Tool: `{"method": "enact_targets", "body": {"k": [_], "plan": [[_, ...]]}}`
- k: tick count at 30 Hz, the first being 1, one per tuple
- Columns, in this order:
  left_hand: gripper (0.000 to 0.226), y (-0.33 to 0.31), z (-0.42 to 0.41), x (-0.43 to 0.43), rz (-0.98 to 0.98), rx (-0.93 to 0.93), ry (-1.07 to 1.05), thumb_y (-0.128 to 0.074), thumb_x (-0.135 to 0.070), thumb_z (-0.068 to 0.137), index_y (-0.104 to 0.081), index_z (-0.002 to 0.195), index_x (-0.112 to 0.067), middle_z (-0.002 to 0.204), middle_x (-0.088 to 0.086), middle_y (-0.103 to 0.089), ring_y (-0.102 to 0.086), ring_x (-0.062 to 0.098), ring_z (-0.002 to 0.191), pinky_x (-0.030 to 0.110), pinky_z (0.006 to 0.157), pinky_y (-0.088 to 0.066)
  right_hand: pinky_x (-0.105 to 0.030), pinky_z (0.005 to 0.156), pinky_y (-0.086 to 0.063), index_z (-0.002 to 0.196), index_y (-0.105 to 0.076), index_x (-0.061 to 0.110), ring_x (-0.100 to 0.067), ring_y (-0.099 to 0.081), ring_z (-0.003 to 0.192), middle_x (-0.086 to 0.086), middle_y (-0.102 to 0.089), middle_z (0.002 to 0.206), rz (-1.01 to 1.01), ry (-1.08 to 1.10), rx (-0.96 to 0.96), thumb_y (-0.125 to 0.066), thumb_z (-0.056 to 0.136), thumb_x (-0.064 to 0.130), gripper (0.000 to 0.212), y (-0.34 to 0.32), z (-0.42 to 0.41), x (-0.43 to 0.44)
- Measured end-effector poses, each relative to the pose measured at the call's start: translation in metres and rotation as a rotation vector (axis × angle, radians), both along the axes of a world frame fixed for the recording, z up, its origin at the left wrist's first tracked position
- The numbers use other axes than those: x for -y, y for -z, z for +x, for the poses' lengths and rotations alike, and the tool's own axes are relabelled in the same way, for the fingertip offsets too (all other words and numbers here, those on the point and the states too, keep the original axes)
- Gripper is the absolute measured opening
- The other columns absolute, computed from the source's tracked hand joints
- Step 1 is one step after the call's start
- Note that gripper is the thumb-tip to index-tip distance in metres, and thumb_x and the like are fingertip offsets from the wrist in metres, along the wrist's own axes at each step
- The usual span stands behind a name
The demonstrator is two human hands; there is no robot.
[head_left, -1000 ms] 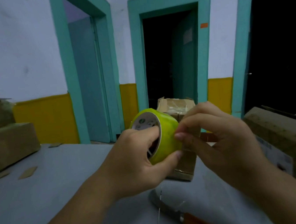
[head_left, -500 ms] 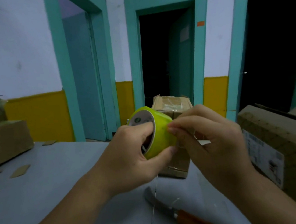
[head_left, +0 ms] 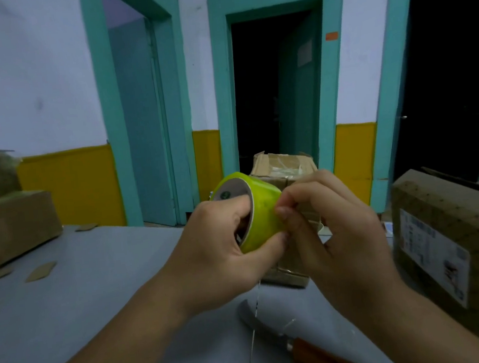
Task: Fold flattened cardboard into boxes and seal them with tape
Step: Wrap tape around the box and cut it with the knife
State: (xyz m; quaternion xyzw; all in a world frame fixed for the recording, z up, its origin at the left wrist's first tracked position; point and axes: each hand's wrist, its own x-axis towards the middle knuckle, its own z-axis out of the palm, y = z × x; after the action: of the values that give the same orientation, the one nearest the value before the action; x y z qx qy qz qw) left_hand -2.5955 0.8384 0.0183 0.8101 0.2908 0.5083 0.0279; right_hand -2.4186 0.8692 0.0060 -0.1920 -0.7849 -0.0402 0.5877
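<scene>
Left hand (head_left: 211, 258) grip clenched round tape roll (head_left: 264, 208); right hand (head_left: 342, 247) pinching roll's outer face.

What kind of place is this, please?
Probably a packing or storage room: cardboard boxes stacked at the left, a labelled parcel at the right, and a green tape roll in the left hand.

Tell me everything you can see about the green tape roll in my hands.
The tape roll is glossy yellow-green around a pale core with a small dark round mark on its face. It is held tilted above the grey table. The left hand grips it, fingers hooked into the core, thumb underneath. The right hand pinches at its outer surface, likely at the tape's end.
</scene>
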Motion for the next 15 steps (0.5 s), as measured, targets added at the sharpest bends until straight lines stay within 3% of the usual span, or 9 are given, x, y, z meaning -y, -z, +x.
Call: {"method": "enact_targets", "body": {"k": [5, 8, 10, 15], "plan": [[0.013, 0.0, -0.003, -0.003, -0.076, 0.052, 0.021, -0.08, -0.011, 0.09, -0.069, 0.083, -0.012, 0.064, 0.003, -0.061, -0.056, 0.019, 0.051, 0.036, 0.046, -0.046, -0.022, 0.076, -0.048, 0.097, -0.068, 0.012, -0.012, -0.057, 0.096, 0.004, -0.058, 0.1, -0.028, -0.02, 0.019, -0.06, 0.099, 0.022, 0.013, 0.001, -0.001, -0.001], [0.013, -0.001, -0.002, -0.001, -0.084, 0.059, 0.036, -0.081, -0.014, 0.089, -0.071, 0.089, -0.022, 0.068, -0.008, -0.066, -0.06, 0.01, 0.053, 0.023, 0.05, -0.047, -0.014, 0.075, -0.049, 0.098, -0.075, 0.01, -0.007, -0.062, 0.094, 0.003, -0.064, 0.097, 0.014, -0.005, -0.104, -0.073, 0.093, 0.015, 0.007, -0.004, 0.003, -0.001], [0.014, 0.0, -0.003, -0.002, -0.085, 0.022, 0.024, -0.081, -0.014, 0.089, -0.07, 0.09, -0.023, 0.069, -0.012, -0.064, -0.059, 0.007, 0.055, 0.017, 0.053, -0.044, -0.016, 0.074, -0.053, 0.099, -0.079, 0.009, -0.007, -0.064, 0.093, 0.001, -0.068, 0.096, 0.034, -0.033, -0.077, -0.074, 0.092, 0.016, 0.011, -0.006, 0.007, -0.003], [0.01, 0.001, -0.007, -0.006, -0.13, -0.015, 0.017, -0.079, -0.023, 0.091, -0.073, 0.094, -0.015, 0.074, 0.0, -0.068, -0.063, 0.015, 0.059, 0.03, 0.052, -0.051, -0.021, 0.076, -0.056, 0.1, -0.08, 0.01, -0.008, -0.066, 0.093, -0.001, -0.072, 0.098, 0.068, -0.03, 0.049, -0.068, 0.093, 0.021, 0.018, -0.006, 0.019, -0.009]]}}
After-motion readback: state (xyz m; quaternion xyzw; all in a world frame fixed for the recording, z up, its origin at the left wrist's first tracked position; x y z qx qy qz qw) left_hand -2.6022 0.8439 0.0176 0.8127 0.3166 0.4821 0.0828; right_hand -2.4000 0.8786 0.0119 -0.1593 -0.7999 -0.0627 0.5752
